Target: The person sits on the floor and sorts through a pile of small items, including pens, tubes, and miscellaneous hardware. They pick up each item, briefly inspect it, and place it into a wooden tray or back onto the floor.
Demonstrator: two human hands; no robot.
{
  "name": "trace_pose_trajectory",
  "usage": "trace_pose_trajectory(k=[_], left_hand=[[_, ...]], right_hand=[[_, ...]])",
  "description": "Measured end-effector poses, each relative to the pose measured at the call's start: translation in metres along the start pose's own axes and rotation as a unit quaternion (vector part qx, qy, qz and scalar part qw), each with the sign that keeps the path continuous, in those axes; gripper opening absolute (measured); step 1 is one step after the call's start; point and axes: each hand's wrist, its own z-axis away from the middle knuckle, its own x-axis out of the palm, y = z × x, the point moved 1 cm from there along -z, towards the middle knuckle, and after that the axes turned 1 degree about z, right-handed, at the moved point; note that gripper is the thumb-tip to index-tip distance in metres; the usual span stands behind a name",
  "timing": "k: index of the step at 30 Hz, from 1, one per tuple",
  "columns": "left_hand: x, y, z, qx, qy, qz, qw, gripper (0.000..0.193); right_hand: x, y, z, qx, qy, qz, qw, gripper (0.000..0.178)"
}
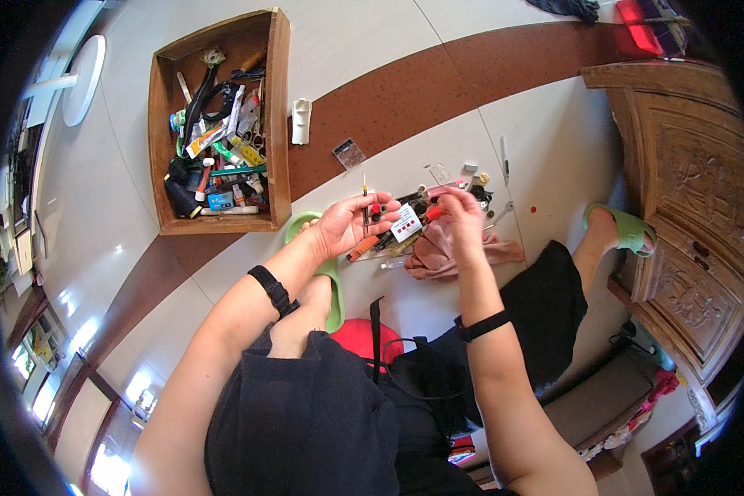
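My left hand is turned palm up with its fingers curled. Across it lies a thin black stick with a yellow tip, and a small dark tube with a red end shows at its fingertips. Opposite, my right hand is bent and smeared by motion, its fingers drawn together beside a small red piece; what they hold is unclear. Between the hands shows a white card with red squares. Beneath them a pile of small tubes and sticks lies on the floor, partly hidden, by a pink cloth.
A wooden drawer full of tubes, scissors and odds and ends stands at the far left. Nearby lie a white plastic tray and a clear square case. A carved wooden cabinet stands right; a red round object is near my legs.
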Motion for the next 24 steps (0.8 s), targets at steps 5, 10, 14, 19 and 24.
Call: trace_pose_trajectory(k=[5,10,14,19,24], left_hand=[[-0.004,0.003,0.003,0.005,-0.006,0.004,1.000,0.026],[-0.006,0.000,0.005,0.021,0.023,-0.042,0.999,0.023],[-0.004,-0.001,0.008,0.012,0.070,-0.055,0.996,0.022],[-0.003,-0.004,0.007,0.011,0.079,-0.072,0.994,0.021],[-0.001,-0.007,0.002,0.002,0.083,-0.081,0.993,0.021]], right_hand=[[-0.092,-0.011,-0.036,-0.102,0.293,0.152,0.938,0.018],[-0.178,-0.024,-0.051,-0.095,0.432,0.292,0.848,0.022],[-0.198,-0.025,-0.060,-0.042,0.454,0.302,0.837,0.023],[-0.188,-0.023,-0.062,-0.094,0.414,0.340,0.839,0.029],[-0.195,-0.016,-0.070,-0.081,0.383,0.367,0.844,0.020]])
